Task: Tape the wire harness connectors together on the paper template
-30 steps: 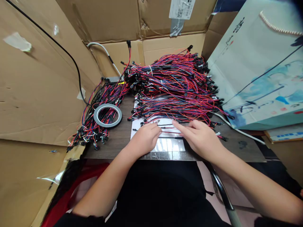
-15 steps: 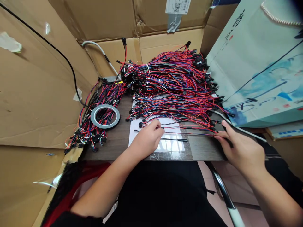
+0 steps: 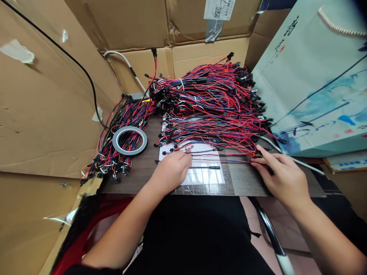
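Step in hand looks like laying single wire leads out on the white template sheet at the near edge of the dark table. Left hand rests curled on the sheet's left end, fingertips pinning lead ends. Right hand sits at the right, fingers extended, tips touching the lead ends under the big red-blue-black harness pile; true pinch not discernible. Next move likely needs one lead separated cleanly. Tape roll far-left. Box label carries a QR code; bag calligraphy unreadable.
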A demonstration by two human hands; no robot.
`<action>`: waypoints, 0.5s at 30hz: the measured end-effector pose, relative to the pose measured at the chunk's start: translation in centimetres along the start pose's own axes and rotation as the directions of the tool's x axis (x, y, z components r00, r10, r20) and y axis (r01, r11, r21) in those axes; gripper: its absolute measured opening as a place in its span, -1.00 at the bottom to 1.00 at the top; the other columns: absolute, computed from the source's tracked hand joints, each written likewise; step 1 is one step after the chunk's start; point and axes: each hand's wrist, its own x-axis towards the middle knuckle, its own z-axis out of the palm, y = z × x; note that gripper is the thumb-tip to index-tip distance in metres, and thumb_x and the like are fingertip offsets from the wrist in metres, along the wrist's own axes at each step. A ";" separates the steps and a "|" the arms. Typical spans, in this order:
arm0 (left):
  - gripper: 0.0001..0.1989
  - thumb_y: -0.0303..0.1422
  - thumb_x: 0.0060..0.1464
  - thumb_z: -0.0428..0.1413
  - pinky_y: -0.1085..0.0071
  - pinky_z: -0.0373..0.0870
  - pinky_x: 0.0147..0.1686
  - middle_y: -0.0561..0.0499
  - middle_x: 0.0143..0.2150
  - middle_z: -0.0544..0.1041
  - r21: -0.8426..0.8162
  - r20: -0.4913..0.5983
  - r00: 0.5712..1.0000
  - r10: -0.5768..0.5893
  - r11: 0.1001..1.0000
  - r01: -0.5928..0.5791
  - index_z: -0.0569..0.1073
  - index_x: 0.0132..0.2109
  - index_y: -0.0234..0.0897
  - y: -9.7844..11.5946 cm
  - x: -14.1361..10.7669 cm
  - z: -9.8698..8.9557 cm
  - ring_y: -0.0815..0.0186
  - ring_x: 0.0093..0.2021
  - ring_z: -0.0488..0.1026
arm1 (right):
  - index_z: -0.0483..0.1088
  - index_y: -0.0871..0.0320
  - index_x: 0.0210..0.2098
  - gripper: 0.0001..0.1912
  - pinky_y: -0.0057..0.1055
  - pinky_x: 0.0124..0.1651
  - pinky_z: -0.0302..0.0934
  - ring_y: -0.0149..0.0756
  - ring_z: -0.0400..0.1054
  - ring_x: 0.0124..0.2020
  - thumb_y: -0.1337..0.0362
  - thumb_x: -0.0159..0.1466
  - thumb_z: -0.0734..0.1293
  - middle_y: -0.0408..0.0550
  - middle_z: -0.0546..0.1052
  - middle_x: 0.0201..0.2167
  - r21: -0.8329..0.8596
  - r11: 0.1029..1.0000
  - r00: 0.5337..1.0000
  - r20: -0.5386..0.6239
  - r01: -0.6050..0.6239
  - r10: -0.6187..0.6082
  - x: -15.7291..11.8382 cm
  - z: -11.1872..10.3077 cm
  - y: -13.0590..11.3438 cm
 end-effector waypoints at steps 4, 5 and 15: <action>-0.78 -0.44 0.30 -0.02 0.31 0.43 -0.12 -0.07 -0.22 0.56 -0.091 -0.031 0.999 0.017 0.996 -0.020 0.53 -0.10 -0.32 -0.5 -0.4 -0.2 0.24 -0.18 0.50 | 0.09 -0.01 0.38 -0.27 -0.25 -0.06 0.32 -0.16 0.36 -0.17 0.28 0.28 0.38 -0.19 0.64 -0.22 -0.009 1.000 1.000 -0.021 -0.018 0.018 0.2 0.3 0.5; -0.78 -0.44 0.30 -0.02 0.32 0.44 -0.11 -0.07 -0.22 0.57 -0.113 -0.037 0.999 0.018 0.993 -0.023 0.53 -0.09 -0.32 -0.7 -0.4 -0.3 0.25 -0.17 0.51 | 0.10 -0.01 0.38 -0.26 -0.24 -0.06 0.32 -0.15 0.34 -0.18 0.27 0.28 0.39 -0.20 0.64 -0.23 -0.015 1.000 0.999 -0.028 -0.018 0.018 0.2 0.4 0.6; -0.81 -0.48 0.26 0.00 0.33 0.40 -0.21 -0.04 -0.32 0.50 0.000 -0.059 0.997 0.040 0.999 -0.040 0.52 -0.19 -0.33 -1.1 -0.6 0.2 0.24 -0.26 0.46 | 0.08 -0.03 0.39 -0.21 -0.24 -0.04 0.33 -0.18 0.36 -0.22 0.34 0.24 0.42 -0.17 0.64 -0.17 0.069 0.996 0.996 -0.066 0.060 -0.056 0.3 0.4 1.2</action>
